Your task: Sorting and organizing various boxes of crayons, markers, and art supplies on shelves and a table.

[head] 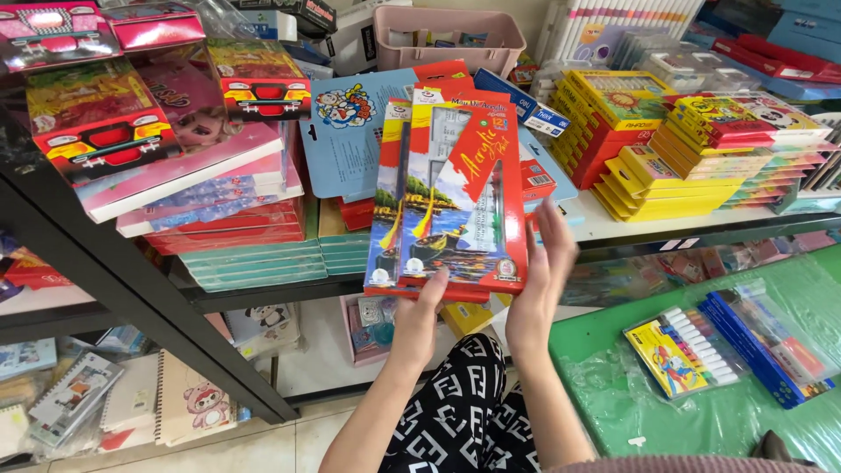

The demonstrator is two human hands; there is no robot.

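My left hand [419, 317] grips the bottom edge of a stack of flat red paint-set boxes [455, 193] with a painted boat scene on the front. The boxes stand upright in front of a shelf. My right hand [541, 280] is open, its palm against the right side of the stack, fingers spread upward. Behind the boxes lies a blue cardboard pack [350, 131] with a cartoon figure.
Yellow and red crayon boxes [666, 158] are piled on the shelf [631, 229] at the right. Pink and teal boxed sets [236, 228] are stacked at the left. A green table [613, 385] bears marker packs [688, 352]. Notebooks [131, 398] lie on the floor shelf.
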